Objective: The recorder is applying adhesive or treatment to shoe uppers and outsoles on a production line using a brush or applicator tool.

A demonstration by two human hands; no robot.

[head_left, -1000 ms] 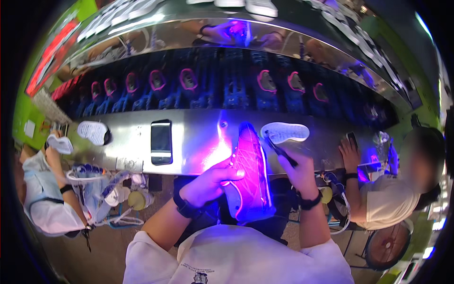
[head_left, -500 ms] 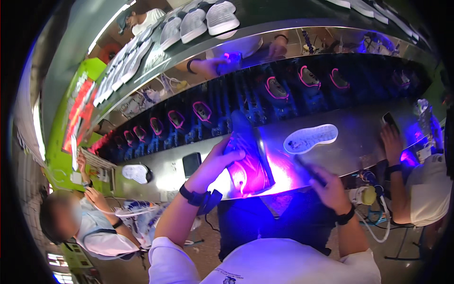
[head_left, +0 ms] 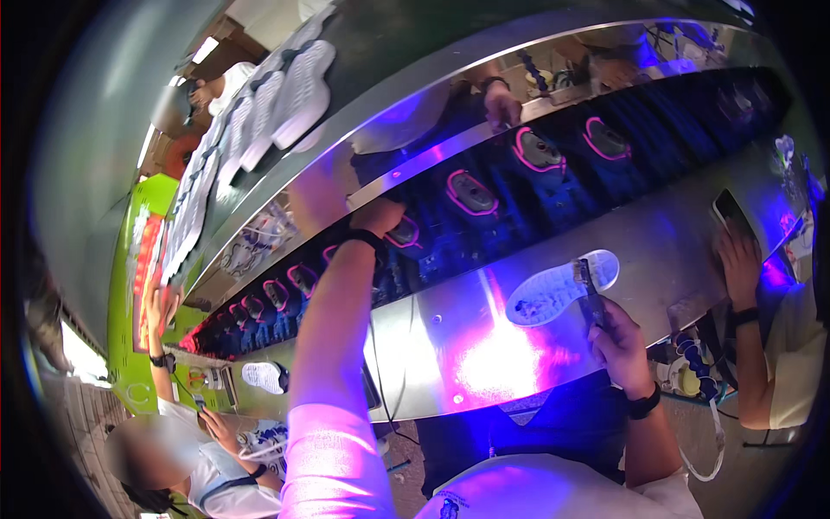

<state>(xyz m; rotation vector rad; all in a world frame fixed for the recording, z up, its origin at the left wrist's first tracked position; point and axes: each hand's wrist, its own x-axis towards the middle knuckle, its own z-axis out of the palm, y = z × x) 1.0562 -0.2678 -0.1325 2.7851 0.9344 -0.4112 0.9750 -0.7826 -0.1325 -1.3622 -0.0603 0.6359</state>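
My left arm stretches forward over the dark conveyor, and my left hand is beside a dark shoe with a pink-edged opening. Its fingers are hidden, so its grip on the shoe cannot be made out. My right hand is closed around the handle of a brush. The brush head overlaps a white shoe sole on the metal bench; whether they touch is unclear. A bright pink-violet light falls on the bench in front of me.
Several pink-edged shoes stand along the conveyor. White soles line the upper shelf. Another sole lies at left. Co-workers' hands are at right and left, the right one by a phone.
My left hand has gone from the bench, where it held a dark shoe, forward to the conveyor. My right hand has raised the brush over the white sole. The view has tilted.
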